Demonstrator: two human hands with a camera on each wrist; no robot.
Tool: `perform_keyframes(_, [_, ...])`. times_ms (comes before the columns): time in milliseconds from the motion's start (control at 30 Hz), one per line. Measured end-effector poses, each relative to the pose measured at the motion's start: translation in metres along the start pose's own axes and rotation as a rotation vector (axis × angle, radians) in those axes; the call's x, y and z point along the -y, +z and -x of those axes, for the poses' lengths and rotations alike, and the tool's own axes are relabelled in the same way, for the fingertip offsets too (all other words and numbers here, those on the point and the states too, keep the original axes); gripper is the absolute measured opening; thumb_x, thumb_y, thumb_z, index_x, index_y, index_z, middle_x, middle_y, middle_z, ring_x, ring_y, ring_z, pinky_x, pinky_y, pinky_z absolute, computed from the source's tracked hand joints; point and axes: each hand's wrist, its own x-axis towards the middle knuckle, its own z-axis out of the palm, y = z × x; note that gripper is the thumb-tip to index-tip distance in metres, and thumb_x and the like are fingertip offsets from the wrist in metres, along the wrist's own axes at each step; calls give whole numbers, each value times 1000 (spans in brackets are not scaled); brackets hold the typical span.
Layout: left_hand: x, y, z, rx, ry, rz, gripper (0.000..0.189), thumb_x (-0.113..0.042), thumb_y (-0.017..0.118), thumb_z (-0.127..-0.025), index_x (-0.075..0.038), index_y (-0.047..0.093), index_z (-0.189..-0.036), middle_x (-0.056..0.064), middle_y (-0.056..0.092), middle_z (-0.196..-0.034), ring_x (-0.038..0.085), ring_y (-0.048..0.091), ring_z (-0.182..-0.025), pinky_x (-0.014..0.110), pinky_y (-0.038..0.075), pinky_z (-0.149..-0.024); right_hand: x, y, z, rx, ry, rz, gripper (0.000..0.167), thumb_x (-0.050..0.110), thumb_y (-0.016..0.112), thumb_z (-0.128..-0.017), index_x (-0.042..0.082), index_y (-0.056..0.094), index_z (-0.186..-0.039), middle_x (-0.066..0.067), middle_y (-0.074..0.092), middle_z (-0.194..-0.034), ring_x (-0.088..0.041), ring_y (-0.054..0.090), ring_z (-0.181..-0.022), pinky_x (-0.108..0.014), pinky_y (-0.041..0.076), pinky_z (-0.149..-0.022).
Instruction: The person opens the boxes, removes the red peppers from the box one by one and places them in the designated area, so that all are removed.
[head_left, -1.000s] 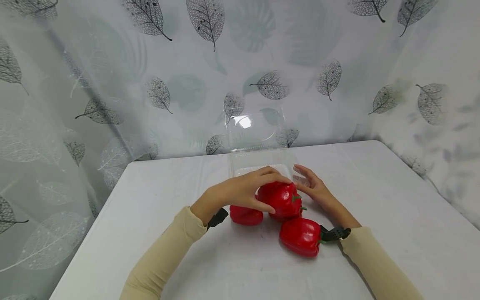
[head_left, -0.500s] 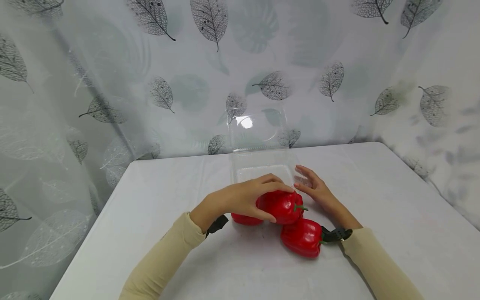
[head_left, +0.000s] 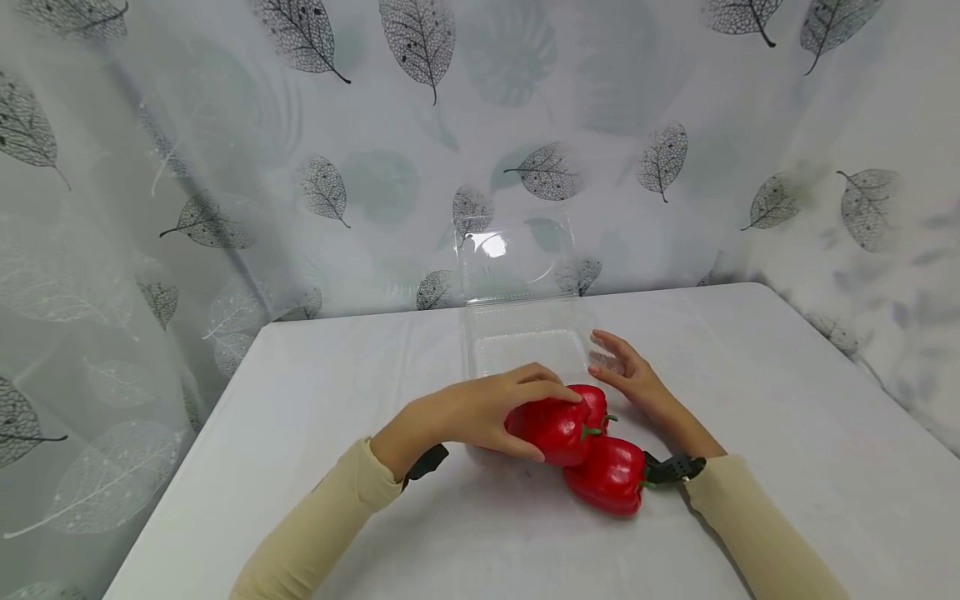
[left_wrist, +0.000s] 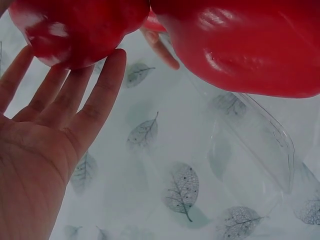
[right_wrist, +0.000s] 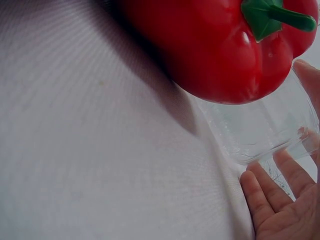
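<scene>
My left hand (head_left: 491, 415) grips a red bell pepper (head_left: 551, 432) from above, thumb on the near side and fingers over the far side. In the left wrist view its fingertips press the held pepper (left_wrist: 80, 30). Another red pepper (head_left: 596, 402) shows just behind it, and a third (head_left: 609, 479) lies in front to the right, its green stem (right_wrist: 292, 19) plain in the right wrist view. My right hand (head_left: 633, 379) is beside the right wall of a clear plastic clamshell box (head_left: 472, 342), fingers loosely extended; contact is unclear.
The box's hinged lid (head_left: 513, 262) stands raised against a leaf-patterned curtain (head_left: 390, 183). A white cloth covers the table (head_left: 360, 367). One more large pepper (left_wrist: 250, 45) fills the upper right of the left wrist view; my left hand mostly hides it in the head view.
My left hand has brought the gripped pepper toward me and slightly left, uncovering another pepper behind it. My right hand has stayed beside the box.
</scene>
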Motion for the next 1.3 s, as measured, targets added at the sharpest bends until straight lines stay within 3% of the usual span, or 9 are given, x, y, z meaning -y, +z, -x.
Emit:
perform_keyframes(367, [-7, 8, 11, -2, 26, 13, 69, -21, 80, -81, -16, 48, -141, 5, 47, -136, 15, 42, -129, 17, 47, -95, -1, 1, -2, -14, 8, 17, 75, 26, 65, -93, 17, 23, -155, -15, 22, -160, -40, 25, -144, -63, 30, -107])
perform_keyframes(833, [-11, 20, 21, 38, -56, -40, 70, -27, 81, -79, -23, 48, -141, 1, 48, -137, 11, 40, -130, 16, 48, -91, -1, 1, -2, -13, -7, 15, 74, 26, 64, -93, 16, 24, -155, -16, 23, -159, -40, 26, -144, -63, 31, -106])
perform_keyframes(1300, [-8, 27, 30, 22, -70, -40, 70, -27, 82, -78, -23, 49, -140, 1, 49, -136, 12, 41, -130, 15, 48, -90, -1, 2, -3, -20, -4, 29, 74, 27, 65, -93, 15, 24, -154, -17, 23, -159, -41, 29, -143, -59, 35, -104])
